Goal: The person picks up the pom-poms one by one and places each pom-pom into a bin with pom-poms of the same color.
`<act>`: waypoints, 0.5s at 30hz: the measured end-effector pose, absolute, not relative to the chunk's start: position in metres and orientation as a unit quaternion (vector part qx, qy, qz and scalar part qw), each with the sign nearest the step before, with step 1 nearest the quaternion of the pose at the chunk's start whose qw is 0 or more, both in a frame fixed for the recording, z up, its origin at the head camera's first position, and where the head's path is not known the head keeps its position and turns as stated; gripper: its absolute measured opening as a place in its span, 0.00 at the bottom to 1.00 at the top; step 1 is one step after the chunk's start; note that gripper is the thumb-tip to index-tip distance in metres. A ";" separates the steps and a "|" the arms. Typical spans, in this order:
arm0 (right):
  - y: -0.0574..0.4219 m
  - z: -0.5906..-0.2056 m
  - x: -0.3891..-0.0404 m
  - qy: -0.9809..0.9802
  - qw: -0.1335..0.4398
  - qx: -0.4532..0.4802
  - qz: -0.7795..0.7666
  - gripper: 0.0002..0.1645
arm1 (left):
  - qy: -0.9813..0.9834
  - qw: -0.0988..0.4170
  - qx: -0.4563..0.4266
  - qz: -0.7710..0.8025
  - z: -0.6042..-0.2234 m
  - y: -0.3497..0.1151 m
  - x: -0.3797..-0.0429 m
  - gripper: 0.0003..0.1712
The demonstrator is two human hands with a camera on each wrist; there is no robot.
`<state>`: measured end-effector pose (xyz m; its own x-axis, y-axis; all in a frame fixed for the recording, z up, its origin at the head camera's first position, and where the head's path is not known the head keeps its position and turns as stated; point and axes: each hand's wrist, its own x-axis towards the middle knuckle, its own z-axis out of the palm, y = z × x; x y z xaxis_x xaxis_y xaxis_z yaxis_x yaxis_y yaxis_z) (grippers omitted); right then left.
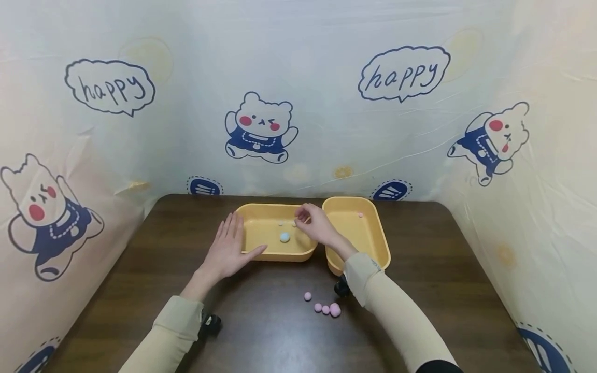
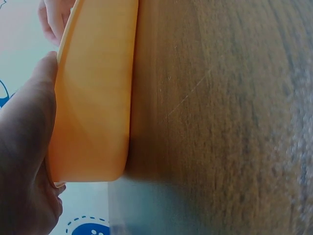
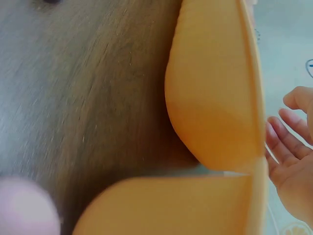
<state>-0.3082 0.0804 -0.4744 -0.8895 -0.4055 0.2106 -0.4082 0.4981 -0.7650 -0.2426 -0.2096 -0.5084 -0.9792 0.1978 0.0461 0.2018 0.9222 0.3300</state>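
Observation:
My left hand lies flat over the left end of a yellow tray, fingers straight and thumb along the front rim. In the left wrist view the thumb rests against the tray's edge. My right hand hovers over the right end of this tray. Seen from the right wrist, its fingers are spread loosely, with nothing visible between them. A light blue ball and a tiny pale ball lie in the tray. Another tiny pale ball shows just below the right fingertips.
A second yellow tray stands close on the right, holding a tiny pink ball. Several pink balls, including a larger one, sit on the dark wooden table in front. A printed curtain surrounds the table's back and sides.

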 end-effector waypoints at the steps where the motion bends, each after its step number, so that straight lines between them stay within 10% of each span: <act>1: 0.084 -0.472 -0.306 -0.864 0.002 0.237 0.444 0.10 | -0.980 0.007 -0.102 -0.168 -0.508 -0.210 -0.243 0.73; 15: 0.127 -0.464 -0.267 -0.866 0.020 0.267 0.422 0.22 | -0.980 0.013 -0.104 -0.168 -0.510 -0.210 -0.244 0.73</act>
